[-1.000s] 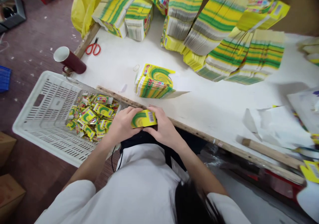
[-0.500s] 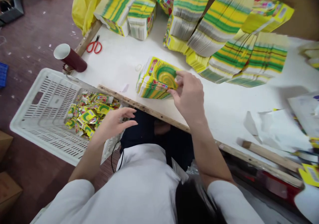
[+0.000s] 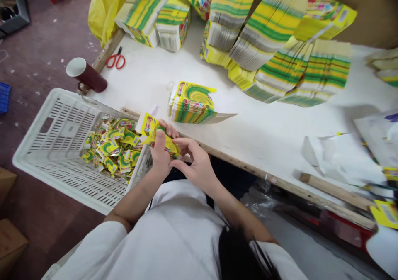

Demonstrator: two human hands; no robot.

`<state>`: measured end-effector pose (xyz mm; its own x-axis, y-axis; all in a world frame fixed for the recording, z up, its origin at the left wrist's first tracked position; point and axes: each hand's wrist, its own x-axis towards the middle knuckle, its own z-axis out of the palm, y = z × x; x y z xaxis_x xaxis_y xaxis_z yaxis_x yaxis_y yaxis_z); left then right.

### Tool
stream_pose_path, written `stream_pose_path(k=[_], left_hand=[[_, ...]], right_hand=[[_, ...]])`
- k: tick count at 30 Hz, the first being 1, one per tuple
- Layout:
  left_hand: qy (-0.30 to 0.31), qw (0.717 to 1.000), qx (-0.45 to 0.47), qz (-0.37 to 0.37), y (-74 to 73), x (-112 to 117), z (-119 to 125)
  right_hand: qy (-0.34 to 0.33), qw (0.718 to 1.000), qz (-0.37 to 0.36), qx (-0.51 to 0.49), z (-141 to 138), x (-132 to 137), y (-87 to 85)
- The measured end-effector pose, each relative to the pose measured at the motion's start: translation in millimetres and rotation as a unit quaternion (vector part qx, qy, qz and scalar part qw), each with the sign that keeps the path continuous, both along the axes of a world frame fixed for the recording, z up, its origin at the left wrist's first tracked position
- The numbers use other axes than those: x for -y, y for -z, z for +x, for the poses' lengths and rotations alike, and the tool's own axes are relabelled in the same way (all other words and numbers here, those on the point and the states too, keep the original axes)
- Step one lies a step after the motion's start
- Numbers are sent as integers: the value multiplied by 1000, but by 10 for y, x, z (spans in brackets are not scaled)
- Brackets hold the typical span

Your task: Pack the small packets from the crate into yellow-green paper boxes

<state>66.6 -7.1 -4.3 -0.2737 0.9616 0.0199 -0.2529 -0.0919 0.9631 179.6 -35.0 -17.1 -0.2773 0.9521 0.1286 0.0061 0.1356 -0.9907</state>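
Yellow-and-green printed card carton (image 3: 158,134), one piece, is sitting in both hands just above the table's front edge, beside the crate's near corner; it is looking half-formed, flaps still flat at the far end. Left hand (image 3: 161,155) is clamping it, thumb pressing across the top face, fingers wrapping beneath. Right hand (image 3: 196,166) is pinching the near end, fingertips (image 3: 183,144) touching the card, remaining fingers curling loosely. Judging the step as shaping a flat blank into a small box; the next move is probably calling for tucking the end flaps while the left grip is keeping the body square. Counts: one low stack of flat yellow-green blanks (image 3: 192,105) lying on the white table (image 3: 273,126), just beyond the hands; one white slatted plastic crate (image 3: 59,118) on the left, holding a heap of small folded yellow-green boxes (image 3: 113,146), too many to count; one maroon mug (image 3: 88,77); one pair of red-handled scissors (image 3: 115,60); several tall bundles of blanks (image 3: 270,27) leaning at the back, overlapping, number unclear
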Motion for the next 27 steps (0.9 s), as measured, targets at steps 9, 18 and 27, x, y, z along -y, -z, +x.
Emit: stream_pose_path(k=[9, 18, 27], left_hand=[[37, 990, -128, -45, 263, 134, -407], [357, 840, -408, -4, -234, 98, -605], [242, 816, -520, 71, 135, 199, -235]], right_hand=[[44, 993, 84, 73, 481, -169, 13], [1, 921, 274, 277, 603, -138, 39], [67, 995, -79, -2, 281, -17, 247]])
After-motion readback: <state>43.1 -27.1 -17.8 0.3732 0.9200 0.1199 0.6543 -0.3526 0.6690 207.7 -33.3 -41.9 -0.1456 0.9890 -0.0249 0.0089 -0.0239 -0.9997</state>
